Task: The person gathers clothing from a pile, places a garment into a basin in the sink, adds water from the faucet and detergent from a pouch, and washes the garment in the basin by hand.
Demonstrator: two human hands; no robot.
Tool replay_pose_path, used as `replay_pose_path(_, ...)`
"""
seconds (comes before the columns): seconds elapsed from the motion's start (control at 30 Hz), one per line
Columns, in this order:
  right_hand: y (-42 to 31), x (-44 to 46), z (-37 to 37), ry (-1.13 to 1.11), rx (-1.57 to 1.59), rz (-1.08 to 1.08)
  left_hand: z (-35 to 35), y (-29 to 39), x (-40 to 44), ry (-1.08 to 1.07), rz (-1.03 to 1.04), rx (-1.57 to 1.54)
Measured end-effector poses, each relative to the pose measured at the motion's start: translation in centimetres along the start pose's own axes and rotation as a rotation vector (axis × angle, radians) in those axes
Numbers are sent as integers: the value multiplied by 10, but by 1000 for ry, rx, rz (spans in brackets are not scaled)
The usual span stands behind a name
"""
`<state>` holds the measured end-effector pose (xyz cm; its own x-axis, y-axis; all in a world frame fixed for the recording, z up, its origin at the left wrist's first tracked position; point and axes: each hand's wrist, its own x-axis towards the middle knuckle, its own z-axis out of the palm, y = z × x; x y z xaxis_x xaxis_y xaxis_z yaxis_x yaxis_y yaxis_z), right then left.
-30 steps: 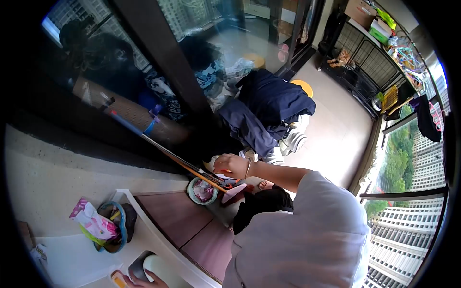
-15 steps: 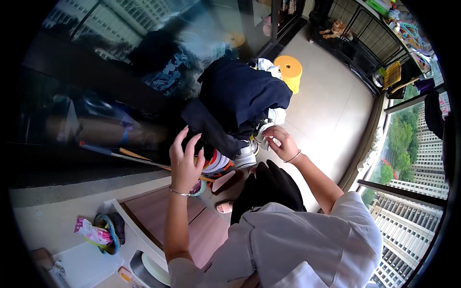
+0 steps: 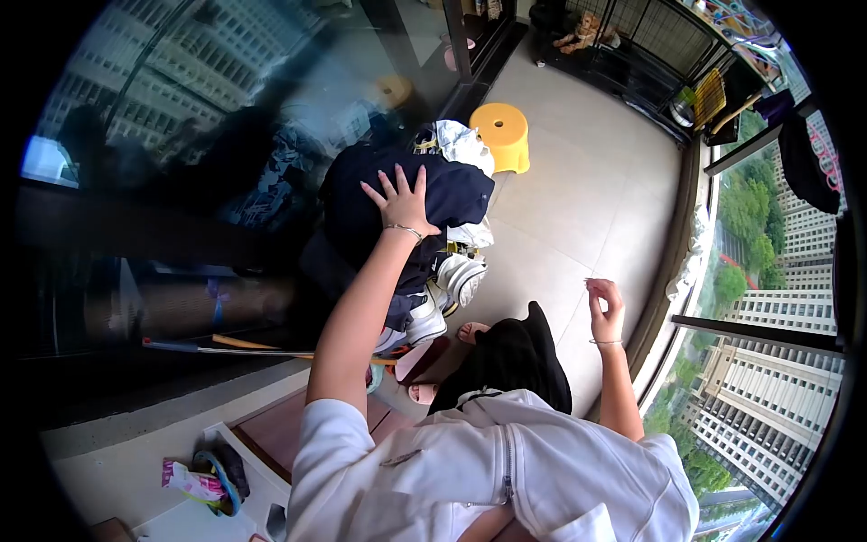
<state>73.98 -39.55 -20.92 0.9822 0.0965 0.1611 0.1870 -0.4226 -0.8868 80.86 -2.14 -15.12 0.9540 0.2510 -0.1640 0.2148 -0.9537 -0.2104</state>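
A heap of dark navy clothing (image 3: 361,194) lies by the glass door, over white sneakers (image 3: 461,275) and some white cloth (image 3: 462,144). My left hand (image 3: 406,208) rests on top of the navy heap, palm down with its fingers spread wide. To the right, above the tiled floor, my right hand (image 3: 607,307) is held up with its fingers curled in, and nothing shows in it. It is apart from the heap.
A yellow stool (image 3: 499,135) stands just behind the heap. Farther back, a small brown dog (image 3: 578,34) is at the black wire cage (image 3: 641,54). Long sticks (image 3: 262,349) lie at the left. Windows line the right, and a pink-topped cabinet (image 3: 271,425) is at the lower left.
My left hand has moved forward onto the navy clothing and spread its fingers. My right hand has drawn away from the shoes to the right. The view has shifted.
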Motion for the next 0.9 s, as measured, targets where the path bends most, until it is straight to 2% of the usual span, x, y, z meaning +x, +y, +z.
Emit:
replay_pose_path(0.1,6,0,6,1,28,30,13,-13,23,-100,34,-33)
replay_pose_path(0.13,6,0,8,-12,43,51,17,-20,25,69,56,-71)
replay_pose_path(0.2,1,4,16,-75,48,41,17,-33,30,157,26,-265)
replay_pose_path(0.27,-3,13,29,-145,69,-27,9,-47,31,171,-49,-523)
replay_pose_path(0.5,-38,49,97,-339,246,-125,-17,-91,14,366,-163,-974)
replay_pose_path(0.63,-58,72,149,-541,525,78,-23,-111,-7,409,-256,-1380)
replay_pose_path(0.67,-67,79,161,-529,630,118,-24,-113,-13,401,-300,-1504)
replay_pose_path(0.7,-62,93,182,-492,624,108,-25,-115,-21,411,-308,-1503)
replay_pose_path(0.77,-97,123,193,-553,893,467,-25,-114,-37,398,-353,-1773)
replay_pose_path(0.8,-103,145,206,-554,978,605,-23,-114,-42,407,-362,-1772)
replay_pose_path(0.87,-149,169,203,-495,1054,463,-14,-114,-50,375,-368,-1858)
replay_pose_path(0.9,-147,186,221,-480,1145,348,-10,-111,-51,404,-364,-1877)
